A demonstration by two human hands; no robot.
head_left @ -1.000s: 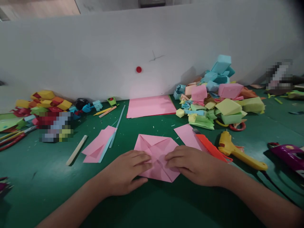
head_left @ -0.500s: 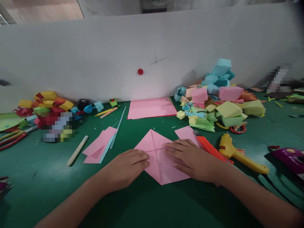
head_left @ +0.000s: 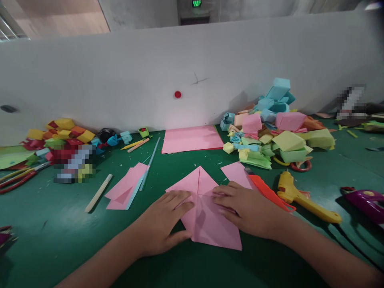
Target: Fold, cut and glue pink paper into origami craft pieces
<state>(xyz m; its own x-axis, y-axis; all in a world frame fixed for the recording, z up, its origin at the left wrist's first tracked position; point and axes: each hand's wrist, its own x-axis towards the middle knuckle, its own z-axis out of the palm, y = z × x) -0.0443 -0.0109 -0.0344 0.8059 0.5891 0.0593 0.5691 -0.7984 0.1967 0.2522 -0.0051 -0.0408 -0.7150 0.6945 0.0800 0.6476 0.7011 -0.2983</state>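
A creased sheet of pink paper (head_left: pixel 207 224) lies on the green table in front of me, one corner pointing away and fold lines crossing near its middle. On its left part rests my left hand (head_left: pixel 168 220), fingers stretched out and the thumb apart, near the lower left edge. My right hand (head_left: pixel 243 208) lies over the right part with its fingers spread, fingertips touching the paper near the centre crease. Both hands are open and press from above; they cover the paper's side parts. Just beyond the right hand is another pink piece of paper (head_left: pixel 235 172), partly hidden.
Right of my hand lie an orange-red cutter (head_left: pixel 267 190), a yellow glue gun (head_left: pixel 306 202) and a purple tool (head_left: pixel 364 202). Folded paper pieces (head_left: pixel 288 140) pile up behind them. Leftward are pink scraps (head_left: pixel 126 186), a pale stick (head_left: pixel 99 194) and scissors (head_left: pixel 22 178). Pink sheets (head_left: pixel 192 138) lie by the white partition (head_left: pixel 120 84).
The pink paper has turned and now reaches further toward me on the right. My left thumb has spread away from the fingers. The view has tipped slightly upward.
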